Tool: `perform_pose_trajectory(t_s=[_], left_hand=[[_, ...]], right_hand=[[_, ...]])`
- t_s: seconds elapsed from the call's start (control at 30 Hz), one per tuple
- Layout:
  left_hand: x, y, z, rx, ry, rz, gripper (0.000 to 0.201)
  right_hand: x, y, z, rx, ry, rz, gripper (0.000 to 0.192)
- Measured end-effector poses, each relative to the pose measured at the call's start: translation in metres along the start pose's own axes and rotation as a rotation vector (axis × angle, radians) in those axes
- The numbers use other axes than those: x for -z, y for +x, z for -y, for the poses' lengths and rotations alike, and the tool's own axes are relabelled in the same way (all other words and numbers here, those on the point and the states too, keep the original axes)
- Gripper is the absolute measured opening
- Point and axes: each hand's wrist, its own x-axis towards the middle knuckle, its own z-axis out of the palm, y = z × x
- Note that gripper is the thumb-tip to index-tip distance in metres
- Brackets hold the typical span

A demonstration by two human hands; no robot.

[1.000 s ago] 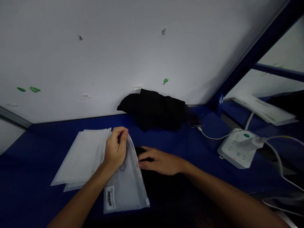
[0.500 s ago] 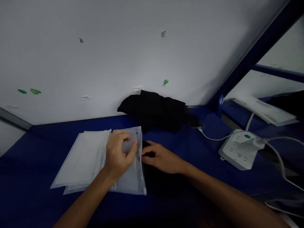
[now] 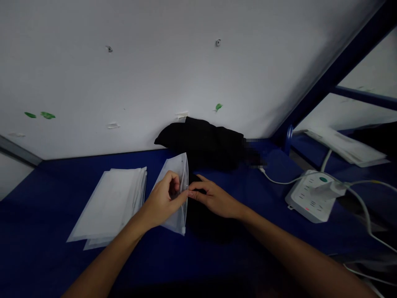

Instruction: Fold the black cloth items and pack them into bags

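- The fingers [image 3: 175,187] of the left hand [image 3: 163,201] are pinching together on the open edge of a translucent white plastic zip pouch [image 3: 177,194], with the thumb on the side facing the camera.
- The pouch is standing nearly on edge, tilted, just to the right of the flat stack of white plastic pouches [image 3: 111,201] that is lying on the dark blue table [image 3: 46,198].
- The right hand [image 3: 214,198] is touching the same edge of the pouch from the other side; its fingertips [image 3: 192,193] are meeting the left thumb, and they are closing around a small black thing, but I cannot tell what it is because it is too dark.
- A flat black piece of fabric [image 3: 204,225] is lying under the right hand, to the right of the stack.
- To do this step well, I judge the left hand should be keeping the mouth of the pouch wide and steady, so the right hand is not catching on the zip strip.
- Farther behind the stack, a black bundle of cloth [image 3: 201,140] is resting against the white wall [image 3: 155,74].
- Well to the right of the stack, a white power strip [image 3: 307,194] with white cables is lying on the table.
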Motion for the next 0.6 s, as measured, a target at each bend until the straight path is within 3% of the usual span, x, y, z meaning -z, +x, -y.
perform_pose_trajectory(t_s=[0.13, 0.3, 0.37, 0.5, 0.6], left_hand=[[0.0009, -0.0029, -0.0010, -0.056, 0.078, 0.066, 0.032], [0.0026, -0.0016, -0.0029, -0.021, 0.105, 0.056, 0.021], [0.0038, 0.0003, -0.0025, 0.005, 0.129, -0.039, 0.019], [0.0070, 0.0025, 0.0023, 0.007, 0.230, -0.349, 0.017], [0.0097, 0.0028, 0.0060, -0.100, 0.364, -0.554, 0.018]], right_hand=[[0.0005, 0.0023, -0.0016, 0.038, -0.004, -0.019, 0.025], [0.0010, 0.0036, 0.0027, 0.047, -0.029, -0.057, 0.025], [0.0029, 0.0033, 0.0041, 0.016, -0.047, -0.108, 0.025], [0.0070, 0.0029, 0.0033, -0.047, -0.093, -0.209, 0.024], [0.0065, 0.0032, 0.0009, -0.071, -0.101, -0.208, 0.024]])
